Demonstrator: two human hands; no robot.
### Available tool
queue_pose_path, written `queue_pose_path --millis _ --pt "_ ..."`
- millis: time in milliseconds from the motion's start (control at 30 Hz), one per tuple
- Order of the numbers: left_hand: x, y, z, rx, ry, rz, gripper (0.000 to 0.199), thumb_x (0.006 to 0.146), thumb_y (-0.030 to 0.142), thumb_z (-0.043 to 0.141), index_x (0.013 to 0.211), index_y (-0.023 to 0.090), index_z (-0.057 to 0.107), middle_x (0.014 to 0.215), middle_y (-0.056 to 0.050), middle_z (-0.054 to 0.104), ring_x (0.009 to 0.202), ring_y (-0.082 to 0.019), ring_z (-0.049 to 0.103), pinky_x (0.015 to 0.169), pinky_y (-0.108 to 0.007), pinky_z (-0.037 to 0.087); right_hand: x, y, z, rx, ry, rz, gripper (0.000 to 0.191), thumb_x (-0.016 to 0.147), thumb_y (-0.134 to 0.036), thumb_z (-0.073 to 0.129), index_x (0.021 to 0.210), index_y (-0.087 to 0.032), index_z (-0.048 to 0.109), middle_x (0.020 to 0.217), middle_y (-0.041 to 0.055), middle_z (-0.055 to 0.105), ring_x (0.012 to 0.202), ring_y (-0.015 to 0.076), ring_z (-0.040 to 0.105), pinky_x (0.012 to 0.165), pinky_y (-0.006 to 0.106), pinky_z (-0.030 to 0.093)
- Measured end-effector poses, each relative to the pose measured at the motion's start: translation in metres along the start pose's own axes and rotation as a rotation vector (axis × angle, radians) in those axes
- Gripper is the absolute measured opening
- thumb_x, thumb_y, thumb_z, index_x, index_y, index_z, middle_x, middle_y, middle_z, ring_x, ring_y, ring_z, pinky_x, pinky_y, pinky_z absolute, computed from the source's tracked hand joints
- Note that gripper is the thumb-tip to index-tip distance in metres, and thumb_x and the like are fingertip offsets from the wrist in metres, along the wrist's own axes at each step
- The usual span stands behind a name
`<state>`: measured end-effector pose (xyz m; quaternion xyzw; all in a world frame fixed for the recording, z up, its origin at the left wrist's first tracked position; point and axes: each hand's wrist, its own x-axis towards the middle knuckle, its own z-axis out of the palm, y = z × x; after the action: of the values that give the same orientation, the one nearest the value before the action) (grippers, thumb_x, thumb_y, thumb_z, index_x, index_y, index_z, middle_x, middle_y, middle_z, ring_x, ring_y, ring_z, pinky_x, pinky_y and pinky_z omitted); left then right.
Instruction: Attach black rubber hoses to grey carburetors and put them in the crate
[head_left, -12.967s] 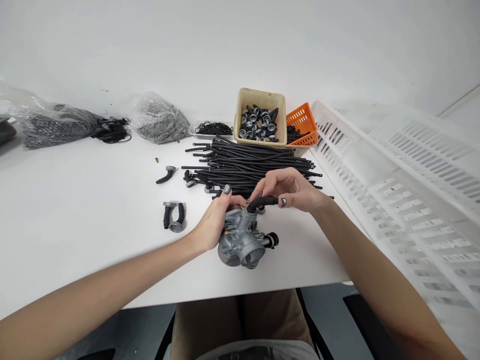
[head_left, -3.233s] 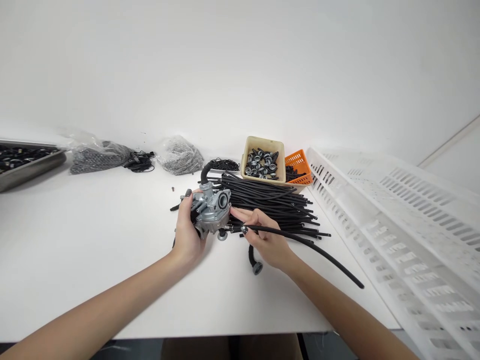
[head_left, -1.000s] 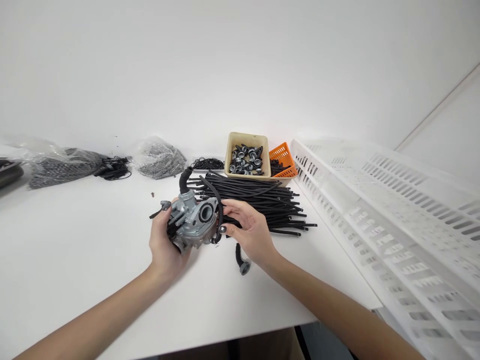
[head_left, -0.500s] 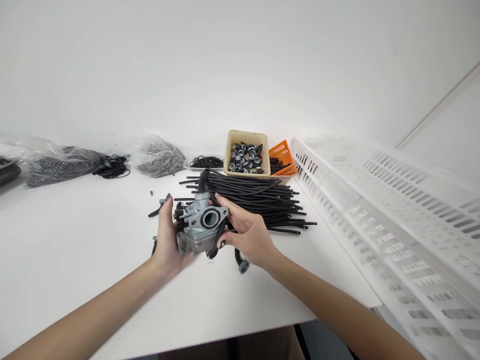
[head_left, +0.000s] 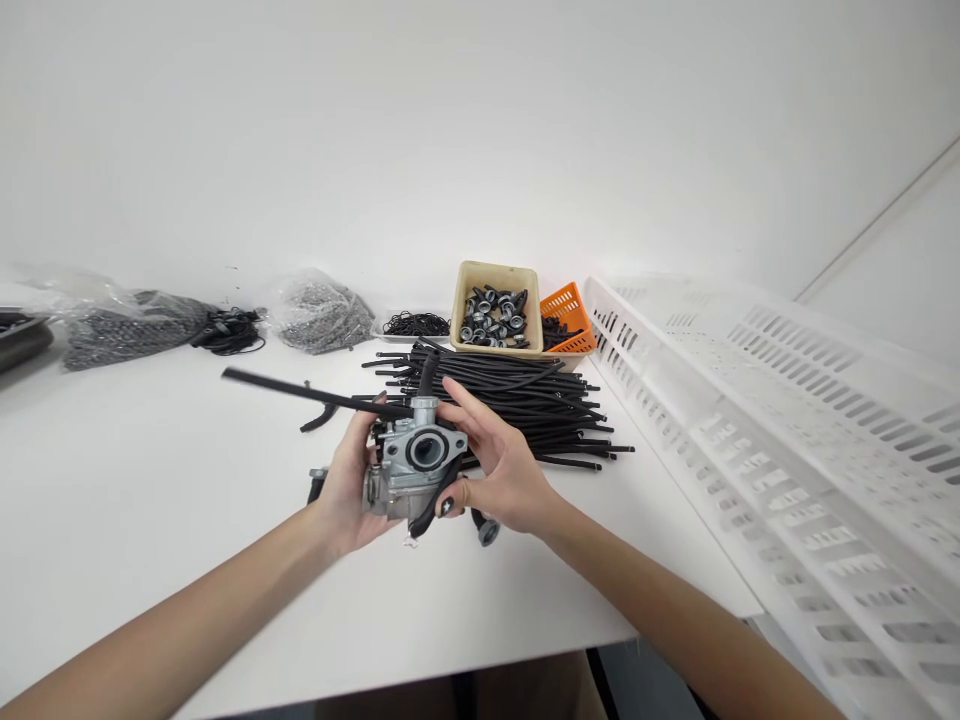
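Grey metal carburettor (head_left: 411, 468) sits above the table (head_left: 150, 500), clasped by the left hand (head_left: 351, 490); right hand (head_left: 501, 478) pinches its black hose (head_left: 300, 392); seemingly hose-fitting, which wants firm seating.

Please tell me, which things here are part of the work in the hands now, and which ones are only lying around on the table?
In hand:
- metal carburetor, held by left hand and right hand
- long black hose sticking out to the left of it

Lying about:
- pile of black hoses
- beige box of small fittings
- orange basket
- plastic bags
- white crate
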<state>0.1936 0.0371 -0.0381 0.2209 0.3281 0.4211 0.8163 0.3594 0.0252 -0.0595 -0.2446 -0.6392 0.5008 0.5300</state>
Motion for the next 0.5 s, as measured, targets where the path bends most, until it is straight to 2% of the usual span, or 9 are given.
queue_pose_path --millis 67,133,267,367,433,500 --pt "0.001 0.0 0.001 -0.005 0.03 -0.017 0.035 0.077 0.045 0.058 0.093 0.014 0.066 0.075 -0.011 0.072 0.074 -0.031 0.07 0.059 -0.044 0.059 0.001 0.002 -0.001 -0.012 0.044 0.0 0.101 0.06 -0.044 0.086 0.146 -0.026 0.036 0.136 0.0103 0.055 0.13 0.027 0.048 0.114 0.045 0.033" --pt "0.002 0.0 0.002 -0.005 0.066 0.045 0.029 0.077 0.038 0.057 0.091 0.014 0.064 0.075 -0.01 0.072 0.073 -0.029 0.07 0.06 -0.043 0.059 0.002 0.003 -0.003 -0.018 0.099 0.004 0.096 0.062 -0.041 0.085 0.144 -0.026 0.038 0.138 0.0102 0.054 0.131 0.0256 0.047 0.115 0.044 0.032" --pt "0.007 0.0 0.002 0.047 0.079 0.336 0.02 0.075 0.028 0.061 0.093 0.017 0.061 0.077 -0.004 0.069 0.068 -0.02 0.068 0.06 -0.032 0.058 0.003 -0.001 -0.01 -0.065 0.252 0.015 0.072 0.072 -0.036 0.079 0.136 -0.03 0.048 0.134 0.0069 0.056 0.126 0.0219 0.051 0.11 0.041 0.038" --pt "0.011 0.001 -0.003 0.144 0.077 0.542 0.028 0.077 0.03 0.064 0.103 0.022 0.058 0.081 0.001 0.066 0.063 -0.015 0.064 0.056 -0.025 0.055 0.002 -0.007 -0.011 -0.135 0.342 -0.014 0.041 0.082 -0.038 0.068 0.121 -0.027 0.06 0.113 0.0056 0.066 0.107 0.0191 0.061 0.096 0.036 0.048" --pt "0.013 0.002 -0.008 0.236 0.12 0.668 0.033 0.077 0.033 0.066 0.108 0.026 0.056 0.079 0.003 0.063 0.059 -0.012 0.06 0.051 -0.021 0.05 0.001 -0.011 -0.009 -0.21 0.314 -0.043 0.025 0.086 -0.038 0.064 0.107 -0.025 0.067 0.098 0.0047 0.068 0.093 0.0171 0.062 0.083 0.032 0.05" --pt "0.013 0.002 -0.012 0.345 0.185 0.8 0.037 0.078 0.035 0.067 0.111 0.028 0.054 0.077 0.004 0.06 0.055 -0.01 0.056 0.048 -0.019 0.046 -0.001 -0.012 -0.005 -0.29 0.214 -0.074 0.018 0.085 -0.036 0.064 0.096 -0.023 0.071 0.088 0.0038 0.066 0.083 0.0153 0.06 0.074 0.03 0.048"
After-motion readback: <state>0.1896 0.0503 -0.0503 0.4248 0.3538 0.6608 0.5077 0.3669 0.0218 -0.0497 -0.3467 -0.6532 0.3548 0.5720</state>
